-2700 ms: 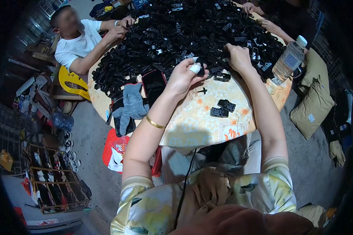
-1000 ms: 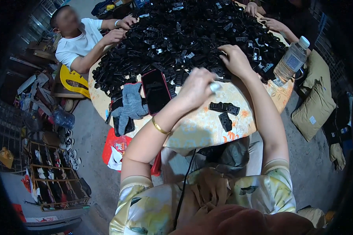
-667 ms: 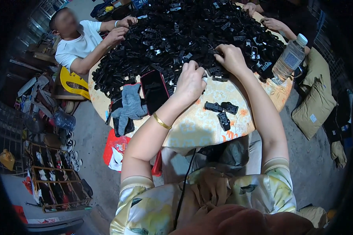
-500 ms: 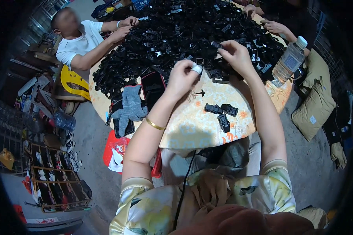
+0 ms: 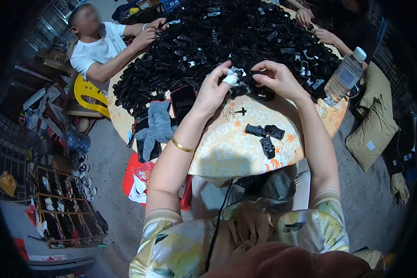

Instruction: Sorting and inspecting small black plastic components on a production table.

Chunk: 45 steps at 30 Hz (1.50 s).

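Note:
Both my hands are at the near edge of a large heap of small black plastic parts point(image 5: 190, 37), some with shiny metal pieces. My left hand point(image 5: 212, 92), with white wrapping point(image 5: 230, 79) on a digit, is closed in a pinch; a small black part with a bright metal piece point(image 5: 239, 72) shows at its fingertips. Facing it, my right hand point(image 5: 280, 82) has thumb and fingers curled together; whatever it holds is lost against the dark heap. Nearer me lie three black buckle-like parts point(image 5: 268, 147) and a small black T-shaped piece point(image 5: 241, 111).
A clear bottle point(image 5: 345, 76) stands right on the patterned round table point(image 5: 217, 157). A grey glove point(image 5: 158, 123) and a dark phone point(image 5: 184, 100) lie left. One co-worker's hands point(image 5: 148, 34) work at the far left, another's point(image 5: 324, 36) far right. Tan sacks point(image 5: 373, 129) lean beyond.
My right hand has come down and in from over the heap, carrying a small dark part toward my left hand. My left fingers have shifted slightly. A co-worker's hand at far right has moved.

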Tool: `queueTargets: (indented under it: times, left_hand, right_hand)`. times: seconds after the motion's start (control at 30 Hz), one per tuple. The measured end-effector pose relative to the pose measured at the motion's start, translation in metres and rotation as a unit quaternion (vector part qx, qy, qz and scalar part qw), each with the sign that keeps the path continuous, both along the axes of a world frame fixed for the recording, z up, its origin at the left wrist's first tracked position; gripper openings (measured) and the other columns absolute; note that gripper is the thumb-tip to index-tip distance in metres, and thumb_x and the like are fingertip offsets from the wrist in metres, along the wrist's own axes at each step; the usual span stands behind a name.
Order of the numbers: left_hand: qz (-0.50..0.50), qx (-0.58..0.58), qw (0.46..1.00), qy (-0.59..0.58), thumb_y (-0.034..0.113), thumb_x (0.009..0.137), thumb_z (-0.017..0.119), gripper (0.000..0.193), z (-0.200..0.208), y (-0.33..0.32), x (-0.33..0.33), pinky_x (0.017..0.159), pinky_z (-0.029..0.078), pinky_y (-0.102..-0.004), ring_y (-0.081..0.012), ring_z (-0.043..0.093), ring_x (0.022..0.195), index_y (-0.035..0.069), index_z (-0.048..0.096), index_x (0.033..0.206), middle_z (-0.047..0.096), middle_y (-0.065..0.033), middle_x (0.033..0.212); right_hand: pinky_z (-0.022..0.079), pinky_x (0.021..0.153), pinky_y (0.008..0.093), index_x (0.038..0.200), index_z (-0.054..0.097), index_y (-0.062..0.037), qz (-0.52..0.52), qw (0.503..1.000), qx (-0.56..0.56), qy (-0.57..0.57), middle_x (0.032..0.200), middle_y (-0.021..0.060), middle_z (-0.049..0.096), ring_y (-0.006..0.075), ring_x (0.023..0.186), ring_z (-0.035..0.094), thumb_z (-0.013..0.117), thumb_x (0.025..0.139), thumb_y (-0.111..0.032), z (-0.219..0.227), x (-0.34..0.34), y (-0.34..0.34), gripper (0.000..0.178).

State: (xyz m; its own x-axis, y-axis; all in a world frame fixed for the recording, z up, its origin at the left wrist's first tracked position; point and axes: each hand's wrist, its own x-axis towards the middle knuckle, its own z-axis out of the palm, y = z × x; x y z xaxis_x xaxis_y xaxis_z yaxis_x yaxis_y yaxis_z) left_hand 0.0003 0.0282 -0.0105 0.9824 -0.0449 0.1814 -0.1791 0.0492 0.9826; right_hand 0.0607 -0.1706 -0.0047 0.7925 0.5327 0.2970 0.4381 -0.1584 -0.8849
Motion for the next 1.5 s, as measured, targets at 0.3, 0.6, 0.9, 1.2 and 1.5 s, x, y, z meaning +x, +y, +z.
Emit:
queueTargets:
  times: [0.3, 0.6, 0.9, 1.2, 1.5]
  left_hand:
    - [-0.116, -0.22, 0.964, 0.096, 0.005, 0.088, 0.048, 0.011, 0.002, 0.001, -0.007, 0.083, 0.052, -0.0309, -0.0179, 0.059, 0.093, 0.002, 0.047, 0.098, 0.055, -0.0094, 0.101]
    - [-0.042, 0.118, 0.992, -0.033, -0.001, 0.073, 0.065, 0.05, 0.009, -0.005, -0.011, 0.072, 0.049, -0.0219, -0.0094, 0.056, 0.088, -0.001, 0.034, 0.113, 0.052, -0.0117, 0.106]
    - [0.034, 0.35, 0.919, -0.18, -0.005, 0.068, 0.06, 0.071, 0.002, -0.011, -0.014, 0.069, 0.045, -0.0249, -0.0102, 0.049, 0.071, -0.001, 0.027, 0.131, 0.05, -0.0126, 0.115]
    - [-0.102, -0.129, 0.984, 0.071, -0.001, 0.083, 0.052, 0.044, -0.006, 0.005, 0.001, 0.081, 0.046, -0.0222, -0.0114, 0.057, 0.093, -0.005, 0.043, 0.125, 0.056, -0.011, 0.11]
    - [-0.101, -0.213, 0.968, 0.082, 0.008, 0.09, 0.049, 0.035, -0.002, -0.003, -0.004, 0.077, 0.056, -0.0351, -0.0202, 0.061, 0.09, -0.005, 0.044, 0.122, 0.055, -0.0139, 0.107]
  right_hand:
    - [0.049, 0.069, 0.0212, 0.101, 0.061, -0.0001, 0.098, 0.99, 0.075, 0.071, 0.088, 0.0035, 0.063, 0.0079, 0.074, 0.059, 0.061, 0.082, -0.007, 0.007, -0.02, 0.014, 0.02]
    - [0.05, 0.069, 0.0233, 0.102, 0.061, -0.0003, 0.056, 0.985, 0.136, 0.089, 0.085, 0.0047, 0.063, 0.0097, 0.073, 0.06, 0.063, 0.082, -0.011, 0.008, -0.018, 0.01, 0.023]
    - [0.05, 0.07, 0.0231, 0.102, 0.061, 0.0, 0.06, 0.991, 0.065, 0.099, 0.087, 0.0045, 0.063, 0.0093, 0.074, 0.06, 0.062, 0.083, -0.01, -0.004, -0.012, 0.015, 0.021]
    - [0.05, 0.068, 0.0227, 0.1, 0.063, -0.0001, 0.03, 0.99, 0.119, 0.074, 0.083, 0.0042, 0.064, 0.0094, 0.073, 0.06, 0.062, 0.082, -0.007, -0.003, -0.014, 0.016, 0.019]
    - [0.051, 0.069, 0.0228, 0.097, 0.064, 0.0004, 0.056, 0.989, 0.139, 0.019, 0.09, 0.0045, 0.061, 0.0103, 0.077, 0.061, 0.062, 0.08, -0.004, 0.001, -0.016, 0.012, 0.018]
